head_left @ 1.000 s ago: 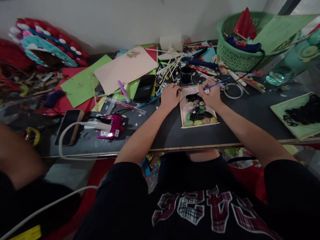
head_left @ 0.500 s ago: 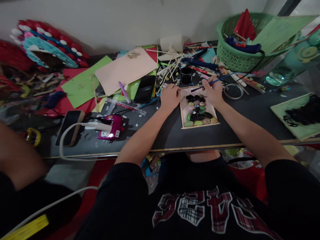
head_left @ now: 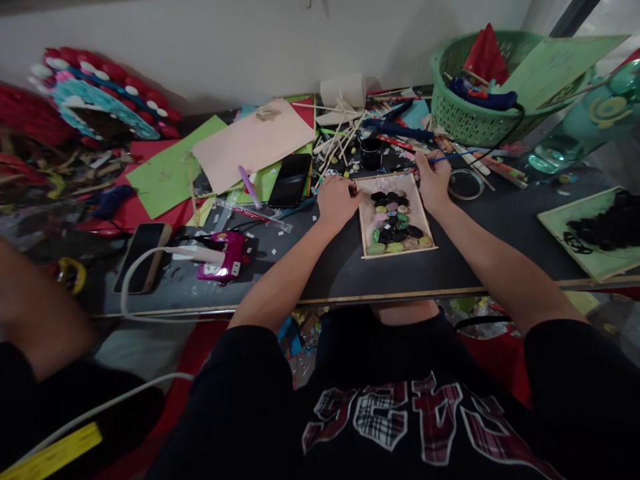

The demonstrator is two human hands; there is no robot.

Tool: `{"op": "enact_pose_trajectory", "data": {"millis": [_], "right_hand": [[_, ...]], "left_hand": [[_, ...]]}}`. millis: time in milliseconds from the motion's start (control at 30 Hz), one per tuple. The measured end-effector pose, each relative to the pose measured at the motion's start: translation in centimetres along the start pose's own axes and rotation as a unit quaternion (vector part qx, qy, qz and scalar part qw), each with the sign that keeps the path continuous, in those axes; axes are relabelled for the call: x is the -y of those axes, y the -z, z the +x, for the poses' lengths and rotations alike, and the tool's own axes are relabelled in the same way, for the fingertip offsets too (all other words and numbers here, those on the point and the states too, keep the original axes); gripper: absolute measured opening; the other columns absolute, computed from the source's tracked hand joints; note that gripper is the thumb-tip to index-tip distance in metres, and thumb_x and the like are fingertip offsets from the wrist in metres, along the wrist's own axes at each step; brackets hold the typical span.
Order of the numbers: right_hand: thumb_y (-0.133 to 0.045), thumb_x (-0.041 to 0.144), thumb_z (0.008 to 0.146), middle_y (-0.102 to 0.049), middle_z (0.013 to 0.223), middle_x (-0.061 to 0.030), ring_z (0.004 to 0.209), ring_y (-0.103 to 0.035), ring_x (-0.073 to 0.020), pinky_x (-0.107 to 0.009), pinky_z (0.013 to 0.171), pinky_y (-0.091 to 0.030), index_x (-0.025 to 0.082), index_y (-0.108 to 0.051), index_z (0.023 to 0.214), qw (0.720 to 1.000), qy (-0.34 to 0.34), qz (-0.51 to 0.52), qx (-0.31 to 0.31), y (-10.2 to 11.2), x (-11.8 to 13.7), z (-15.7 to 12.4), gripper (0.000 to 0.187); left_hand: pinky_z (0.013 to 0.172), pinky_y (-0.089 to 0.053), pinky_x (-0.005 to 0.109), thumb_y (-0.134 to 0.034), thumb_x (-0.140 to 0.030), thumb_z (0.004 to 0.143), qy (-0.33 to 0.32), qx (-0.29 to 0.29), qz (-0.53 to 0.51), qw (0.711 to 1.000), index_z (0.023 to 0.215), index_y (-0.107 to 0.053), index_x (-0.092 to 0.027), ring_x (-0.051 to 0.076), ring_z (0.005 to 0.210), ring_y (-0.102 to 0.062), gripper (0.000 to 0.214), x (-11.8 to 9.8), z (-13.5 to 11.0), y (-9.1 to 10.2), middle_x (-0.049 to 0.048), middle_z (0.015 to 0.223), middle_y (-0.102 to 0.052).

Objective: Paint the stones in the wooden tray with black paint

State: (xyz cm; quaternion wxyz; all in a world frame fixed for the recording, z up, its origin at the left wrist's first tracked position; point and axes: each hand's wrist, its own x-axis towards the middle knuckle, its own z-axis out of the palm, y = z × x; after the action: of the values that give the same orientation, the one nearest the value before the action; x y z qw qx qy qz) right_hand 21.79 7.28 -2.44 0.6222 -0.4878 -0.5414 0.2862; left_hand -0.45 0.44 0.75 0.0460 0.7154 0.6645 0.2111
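A small wooden tray (head_left: 423, 223) lies on the dark table in front of me, filled with black, green and pink painted stones (head_left: 395, 230). My left hand (head_left: 336, 200) is curled against the tray's left edge, holding it. My right hand (head_left: 434, 181) is at the tray's far right corner, pinched round a thin blue paintbrush (head_left: 453, 157) that points right and away. A small black cup (head_left: 371, 152) stands just beyond the tray.
A green basket (head_left: 467, 117) of supplies sits at the back right, with a tape ring (head_left: 466, 183) beside my right hand. Wooden sticks (head_left: 340, 137), coloured paper (head_left: 250, 140), two phones (head_left: 290, 180), a magenta power strip (head_left: 223, 257) and another person's arm (head_left: 35, 313) fill the left.
My right hand has lifted the brush off the stones and moved back to the tray's far right corner. My left hand has stayed on the tray's left edge.
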Motion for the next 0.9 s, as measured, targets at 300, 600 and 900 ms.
{"op": "enact_pose_trajectory", "data": {"millis": [300,600,900], "right_hand": [[-0.052,0.086,0.078,-0.055,0.066,0.0002,0.067,-0.064,-0.0196,-0.04,0.07,-0.056,0.026,-0.048,0.073,0.996,0.063,-0.044,0.032,1.1,1.7,-0.2,0.06],[-0.046,0.081,0.086,-0.058,0.074,-0.0022,0.071,-0.063,-0.02,-0.042,0.076,-0.055,0.025,-0.055,0.078,0.989,0.118,-0.086,0.011,3.0,3.8,0.2,0.057],[-0.031,0.071,0.097,-0.07,0.082,-0.0051,0.086,-0.067,-0.0238,-0.048,0.092,-0.054,0.029,-0.066,0.09,0.958,0.203,-0.13,0.154,3.6,3.5,-0.1,0.056]], "left_hand": [[0.105,-0.046,0.047,-0.052,-0.025,0.09,-0.006,-0.008,0.028,1.0,0.097,-0.072,-0.015,0.032,0.117,-0.059,0.024,-0.7,-0.6,-0.2,0.0165,0.112,-0.07],[0.102,-0.049,0.048,-0.057,-0.026,0.086,-0.015,-0.006,0.026,1.0,0.089,-0.072,-0.018,0.032,0.109,-0.063,0.017,0.4,-1.8,0.1,0.0127,0.101,-0.073],[0.107,-0.046,0.043,-0.054,-0.028,0.093,-0.081,0.071,-0.067,0.992,0.106,-0.073,-0.023,0.025,0.113,-0.064,0.023,1.0,-3.8,1.0,0.0067,0.116,-0.073]]}}
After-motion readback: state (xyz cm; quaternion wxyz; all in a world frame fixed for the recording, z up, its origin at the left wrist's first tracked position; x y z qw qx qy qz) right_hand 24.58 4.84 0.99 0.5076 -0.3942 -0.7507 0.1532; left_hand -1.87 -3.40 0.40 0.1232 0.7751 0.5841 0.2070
